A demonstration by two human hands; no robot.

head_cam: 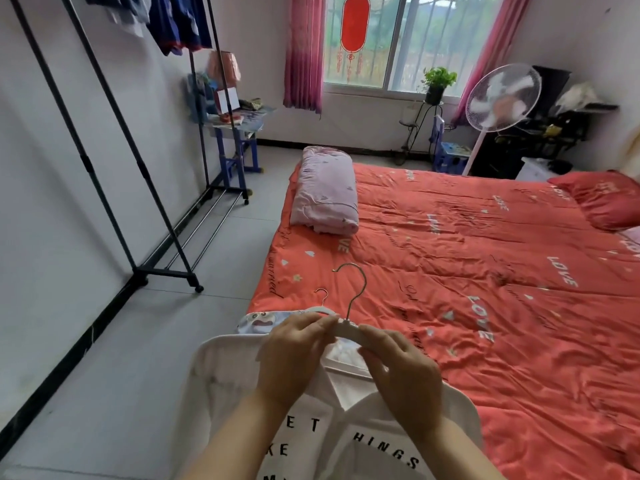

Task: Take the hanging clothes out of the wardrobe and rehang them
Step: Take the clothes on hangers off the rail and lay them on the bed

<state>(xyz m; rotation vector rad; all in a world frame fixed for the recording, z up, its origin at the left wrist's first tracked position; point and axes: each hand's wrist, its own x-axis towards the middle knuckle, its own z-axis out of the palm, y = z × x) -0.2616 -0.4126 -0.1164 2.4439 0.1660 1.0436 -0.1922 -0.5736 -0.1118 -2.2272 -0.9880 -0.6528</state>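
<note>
A white shirt with black letters (311,431) lies in front of me at the near corner of the red bed. Its collar sits around a white hanger (348,329) with a metal hook standing up. My left hand (294,355) grips the hanger's left side and my right hand (398,367) grips its right side. Behind the shirt, a second garment with a cartoon print (258,322) lies on another hanger with a small hook. A black clothes rack (104,109) stands along the left wall, with dark blue clothes (180,22) hanging at its top.
A folded pink quilt (327,190) lies on the red bedspread (485,271), a red pillow (606,199) at the far right. A blue desk (239,140), a plant stand (433,98) and a standing fan (502,98) line the far wall. Grey floor (138,341) runs between rack and bed.
</note>
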